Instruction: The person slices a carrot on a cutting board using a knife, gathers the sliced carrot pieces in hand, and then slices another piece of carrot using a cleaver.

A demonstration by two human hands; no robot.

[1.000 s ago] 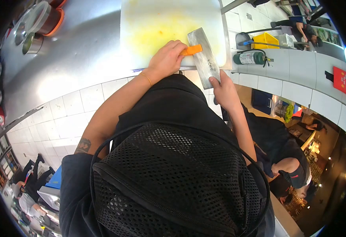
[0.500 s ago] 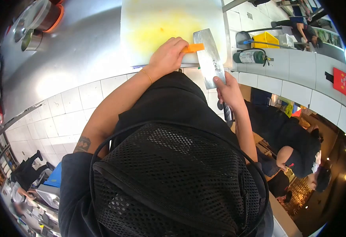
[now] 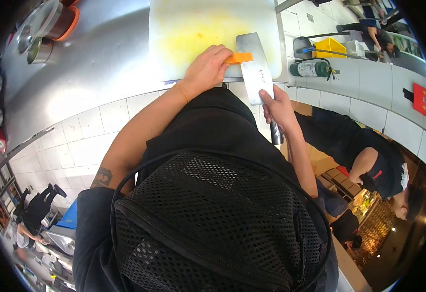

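An orange block [image 3: 242, 58] lies over the white, yellow-stained cutting board [image 3: 184, 29], and its near end is under the fingers of my left hand [image 3: 207, 68]. Those fingers are bent and pressed together on it. My right hand [image 3: 279, 109] is closed around a cleaver [image 3: 255, 68] where the wide metal blade meets the dark handle. The blade stretches over the right part of the board, its left side against the free end of the block. Whether the blade cuts into the block cannot be seen.
A steel counter [image 3: 96, 58] extends left, with a metal pot [image 3: 40, 50] and a lidded tub at its far left. A fire extinguisher [image 3: 312, 68] and a yellow bin [image 3: 331, 48] are at the right. Co-workers stand at lower right, lower left and upper right.
My right hand and the cleaver have shifted slightly, and the blade stands more upright in view than a second ago. My left hand stays on the block. The co-worker at right has moved rightward.
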